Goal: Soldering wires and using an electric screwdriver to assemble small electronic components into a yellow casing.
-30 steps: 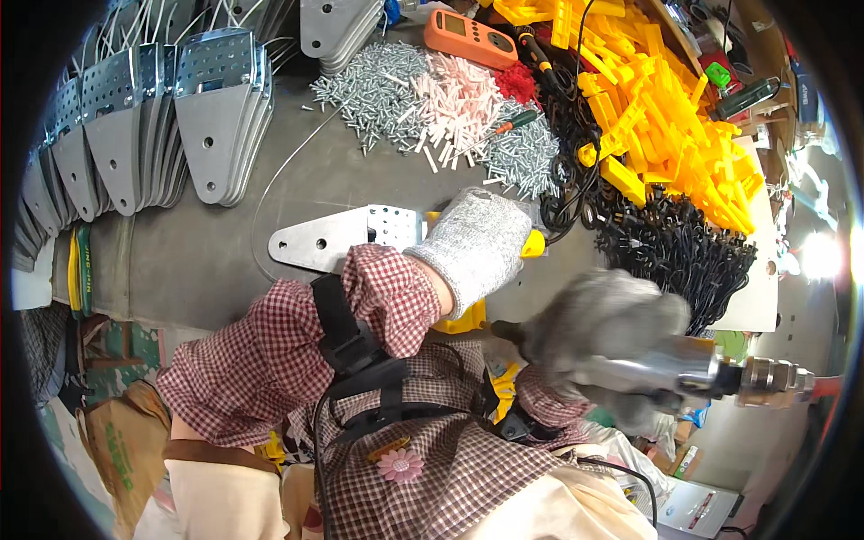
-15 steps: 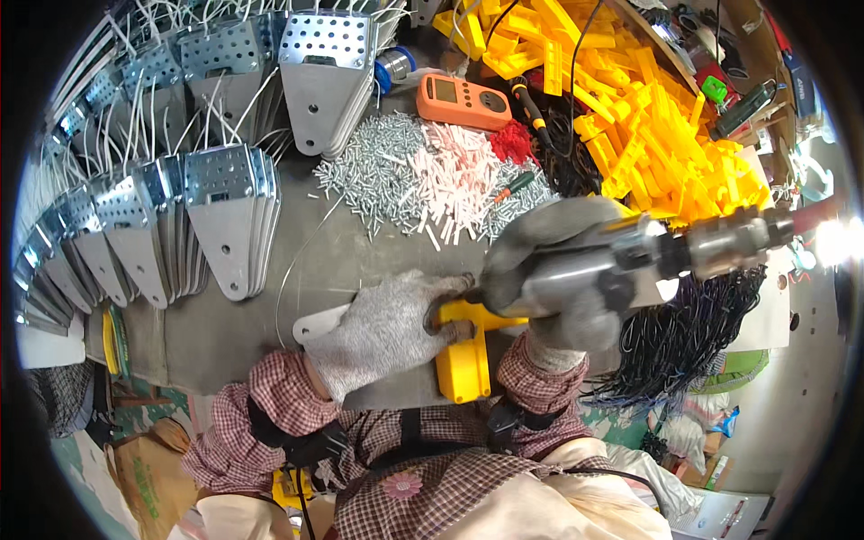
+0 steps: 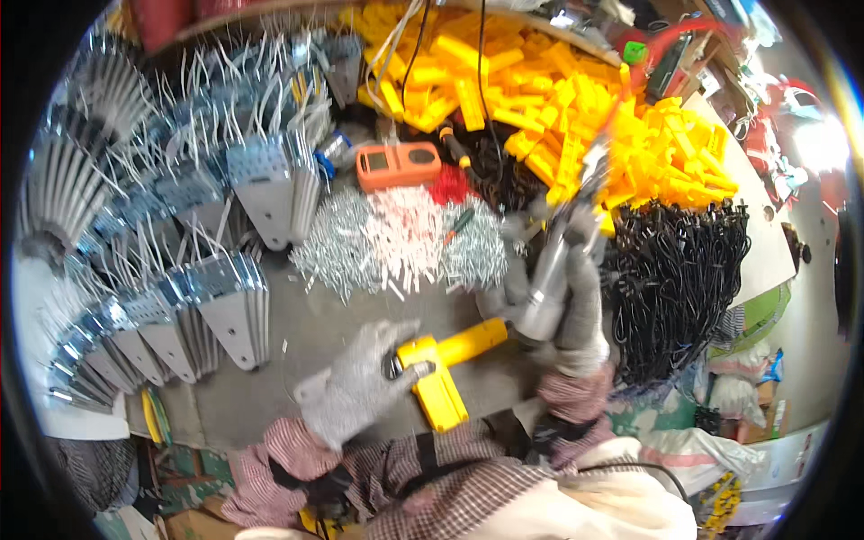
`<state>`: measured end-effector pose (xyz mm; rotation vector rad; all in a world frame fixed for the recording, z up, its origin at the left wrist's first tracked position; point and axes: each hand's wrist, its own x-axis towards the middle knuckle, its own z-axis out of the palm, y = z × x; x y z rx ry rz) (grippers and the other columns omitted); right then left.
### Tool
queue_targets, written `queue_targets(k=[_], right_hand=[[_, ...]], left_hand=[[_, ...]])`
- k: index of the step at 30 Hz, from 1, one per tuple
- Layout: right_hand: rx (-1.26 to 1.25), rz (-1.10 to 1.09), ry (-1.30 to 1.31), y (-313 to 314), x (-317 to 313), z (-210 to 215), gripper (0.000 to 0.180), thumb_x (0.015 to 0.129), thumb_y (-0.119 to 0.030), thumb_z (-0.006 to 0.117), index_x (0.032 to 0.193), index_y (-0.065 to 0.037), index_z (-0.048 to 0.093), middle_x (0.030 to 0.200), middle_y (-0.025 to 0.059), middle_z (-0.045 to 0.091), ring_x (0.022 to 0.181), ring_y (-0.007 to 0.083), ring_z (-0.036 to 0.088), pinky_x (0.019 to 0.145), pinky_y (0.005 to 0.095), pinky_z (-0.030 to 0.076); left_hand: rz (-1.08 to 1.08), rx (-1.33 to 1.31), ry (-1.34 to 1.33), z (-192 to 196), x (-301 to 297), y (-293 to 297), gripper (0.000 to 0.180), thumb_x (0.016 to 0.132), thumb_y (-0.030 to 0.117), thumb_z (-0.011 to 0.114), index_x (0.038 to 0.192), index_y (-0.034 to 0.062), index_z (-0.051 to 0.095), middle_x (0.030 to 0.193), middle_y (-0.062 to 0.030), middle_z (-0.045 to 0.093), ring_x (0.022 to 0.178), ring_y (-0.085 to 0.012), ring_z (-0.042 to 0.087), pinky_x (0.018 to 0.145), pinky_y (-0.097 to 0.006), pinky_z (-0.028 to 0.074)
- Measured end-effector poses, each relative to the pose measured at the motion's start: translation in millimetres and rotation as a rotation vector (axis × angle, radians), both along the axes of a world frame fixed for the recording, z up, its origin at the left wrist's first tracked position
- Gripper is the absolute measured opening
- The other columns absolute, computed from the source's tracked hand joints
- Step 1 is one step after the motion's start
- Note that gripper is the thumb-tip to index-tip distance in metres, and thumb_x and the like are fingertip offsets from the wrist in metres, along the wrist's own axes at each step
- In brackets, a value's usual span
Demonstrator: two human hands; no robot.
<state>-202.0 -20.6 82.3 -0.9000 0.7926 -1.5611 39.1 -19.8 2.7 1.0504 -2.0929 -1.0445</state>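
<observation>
My left hand (image 3: 360,382), in a grey knit glove, grips a yellow plastic housing (image 3: 439,400) with a bar sticking out toward the right. A pale grey metal plate (image 3: 311,388) shows past the glove's left side, blurred. My right hand (image 3: 582,310), also gloved, is closed round a grey air screwdriver (image 3: 544,292). The tool slants, its hose end up and to the right and its lower end near the tip of the yellow bar. Whether they touch, I cannot tell. Motion blurs the right hand's fingers.
Piles of screws (image 3: 337,247) and white sleeves (image 3: 400,234) lie ahead, below an orange meter (image 3: 399,166). Stacked metal brackets (image 3: 236,310) with white wires fill the left. Yellow housings (image 3: 648,148) heap at far right, above bundled black cables (image 3: 679,288).
My right hand has swung the air screwdriver from nearly level to a steep slant, its hose end upward. The yellow housing has tilted in my left hand. The whole view has shifted.
</observation>
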Motion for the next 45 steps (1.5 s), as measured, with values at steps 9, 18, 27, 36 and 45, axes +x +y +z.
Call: queue_targets(k=[9, 18, 27, 36, 45], right_hand=[[-0.030, -0.785, 1.784, -27.5, -127.1, -33.9, 0.045, 0.086, -0.021, 0.074, 0.123, 0.000, 0.060, 0.115, 0.0226, 0.063, 0.113, 0.0412, 0.058, 0.095, 0.0487, 0.050], [-0.293, -0.679, 1.089, -58.6, -106.1, 13.9, 0.061, 0.088, -0.006, 0.068, 0.145, -0.001, 0.046, 0.113, 0.0209, 0.069, 0.101, 0.0296, 0.071, 0.081, 0.0389, 0.056], [-0.241, 0.051, 1.351, -8.5, -71.5, 12.2, 0.047, 0.090, -0.010, 0.068, 0.134, -0.003, 0.053, 0.118, 0.0164, 0.063, 0.111, 0.0324, 0.064, 0.093, 0.0385, 0.054], [-0.038, -0.026, 1.831, -18.7, -94.9, -57.7, 0.040, 0.081, -0.005, 0.071, 0.116, 0.000, 0.051, 0.110, 0.0228, 0.061, 0.098, 0.0428, 0.065, 0.083, 0.0489, 0.054], [-0.115, -0.442, 1.928, -113.6, -131.0, -7.0, 0.040, 0.087, -0.001, 0.062, 0.127, -0.002, 0.054, 0.124, 0.0231, 0.057, 0.104, 0.0454, 0.063, 0.086, 0.0501, 0.055]], left_hand=[[0.088, -0.214, -0.214, 13.9, -19.9, 46.7, 0.045, 0.086, 0.026, 0.075, 0.123, 0.0036, 0.065, 0.113, -0.0162, 0.061, 0.106, -0.0351, 0.060, 0.094, -0.046, 0.048], [-0.388, 0.046, -0.686, 49.1, -105.6, -29.6, 0.055, 0.088, 0.039, 0.073, 0.129, 0.0048, 0.059, 0.109, -0.0143, 0.068, 0.092, -0.0339, 0.068, 0.080, -0.044, 0.056], [0.601, 0.926, 0.586, 49.3, 17.2, 61.0, 0.052, 0.105, 0.051, 0.047, 0.122, 0.0023, 0.057, 0.092, -0.0071, 0.066, 0.073, -0.0158, 0.065, 0.068, -0.026, 0.055], [-0.136, -0.526, -0.470, 33.3, -32.8, 28.6, 0.063, 0.082, 0.053, 0.076, 0.123, 0.0063, 0.063, 0.113, -0.0133, 0.063, 0.117, -0.0325, 0.058, 0.107, -0.053, 0.038], [0.000, -0.363, -0.587, 38.8, -78.3, 31.7, 0.041, 0.086, 0.036, 0.073, 0.116, 0.0089, 0.065, 0.105, -0.0111, 0.061, 0.104, -0.0302, 0.062, 0.093, -0.046, 0.047]])
